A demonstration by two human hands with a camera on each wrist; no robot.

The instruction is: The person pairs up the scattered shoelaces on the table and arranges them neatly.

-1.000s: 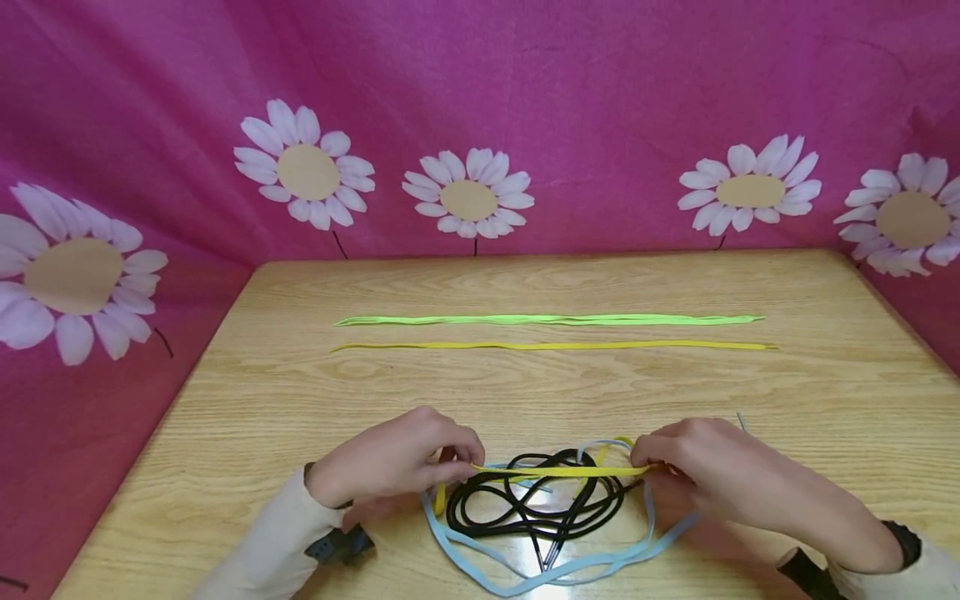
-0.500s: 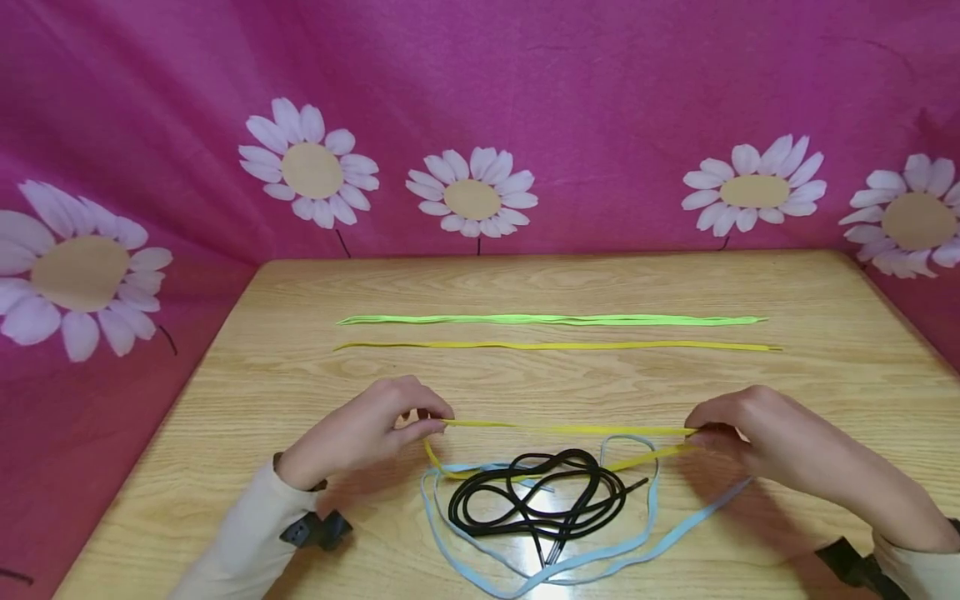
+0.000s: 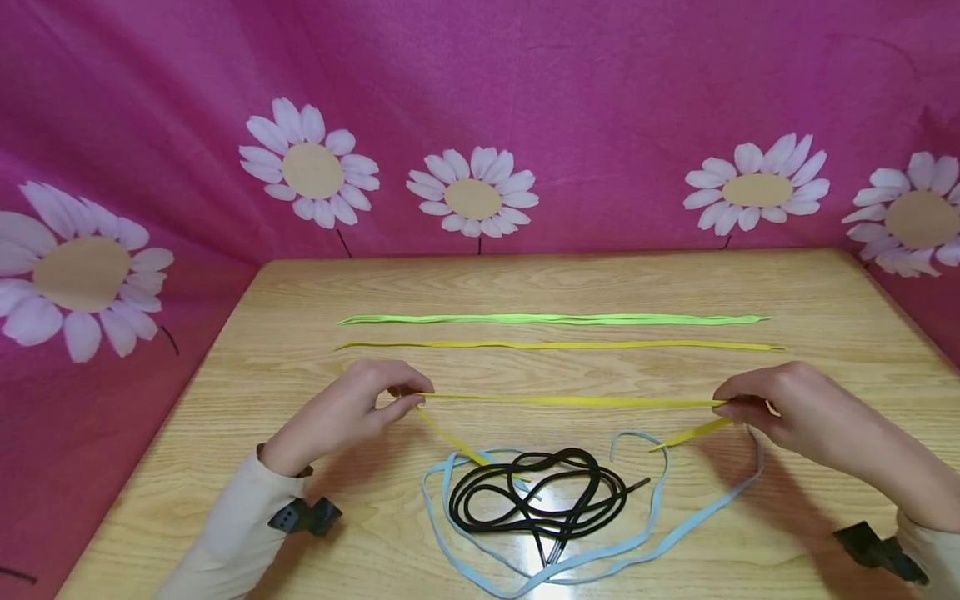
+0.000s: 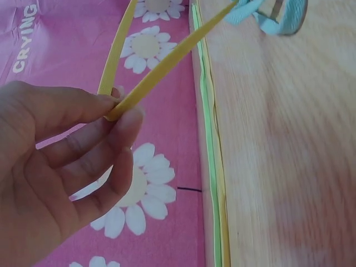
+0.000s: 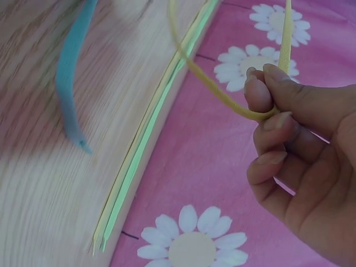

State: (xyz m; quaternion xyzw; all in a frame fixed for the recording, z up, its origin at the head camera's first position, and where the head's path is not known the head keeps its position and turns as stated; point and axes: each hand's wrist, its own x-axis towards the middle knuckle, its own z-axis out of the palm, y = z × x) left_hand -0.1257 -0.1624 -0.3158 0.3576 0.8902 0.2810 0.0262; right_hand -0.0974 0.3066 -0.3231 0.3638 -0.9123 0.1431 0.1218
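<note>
A yellow shoelace (image 3: 585,402) is stretched between my two hands above the table. My left hand (image 3: 352,406) pinches it between thumb and fingers, and a loose length slants down toward the pile. On the other side my right hand (image 3: 787,408) pinches it too, with a short tail hanging below. In the left wrist view the yellow lace (image 4: 161,69) folds at the fingertips. The right wrist view shows the lace (image 5: 214,92) curving into the pinch. Below lie a coiled black shoelace (image 3: 495,527) and a light blue shoelace (image 3: 600,552) looped around it.
Farther back on the wooden table (image 3: 240,367), green shoelaces (image 3: 555,319) lie straight, side by side with another yellow shoelace (image 3: 555,345). A pink cloth (image 3: 600,100) with printed daisies hangs behind and beside the table.
My hands have moved apart and away from me, drawing the yellow shoelace up off the pile. The light blue lace's right end has shifted right; the black coil stays put.
</note>
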